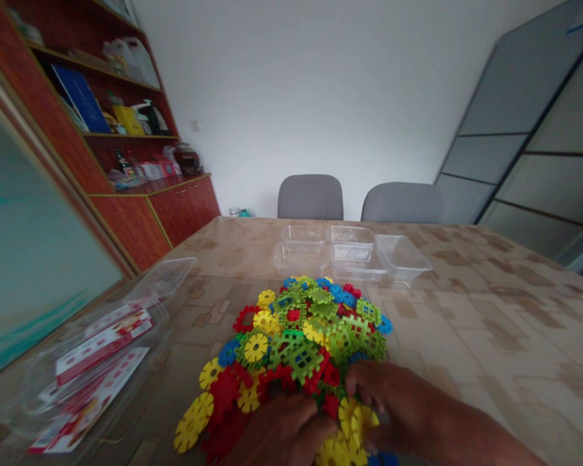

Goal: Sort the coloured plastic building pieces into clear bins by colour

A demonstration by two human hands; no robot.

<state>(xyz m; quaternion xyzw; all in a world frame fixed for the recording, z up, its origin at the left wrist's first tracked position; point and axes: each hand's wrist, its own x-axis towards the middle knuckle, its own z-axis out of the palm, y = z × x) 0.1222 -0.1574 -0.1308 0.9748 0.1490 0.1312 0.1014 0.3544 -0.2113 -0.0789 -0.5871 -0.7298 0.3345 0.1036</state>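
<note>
A heap of plastic building pieces lies in front of me: yellow notched discs point(256, 347), green square lattice pieces point(305, 360), red pieces point(223, 395) and blue discs point(229, 352). At the near edge, my left hand point(284, 430) rests low over red and yellow pieces. It is blurred, its fingertips are lost among the pieces, and its grip is unclear. On the heap's right side is my right hand point(398, 398), its fingers curled in beside yellow discs point(354, 421). What its fingers hold, if anything, is hidden.
Several clear plastic containers point(301, 259) stand behind the heap. At left lie clear plastic packaging point(168, 275) and red-and-white printed cards point(104, 346). Two grey chairs point(311, 197) stand beyond the patterned table point(466, 343). A wooden shelf unit point(179, 207) is at the far left.
</note>
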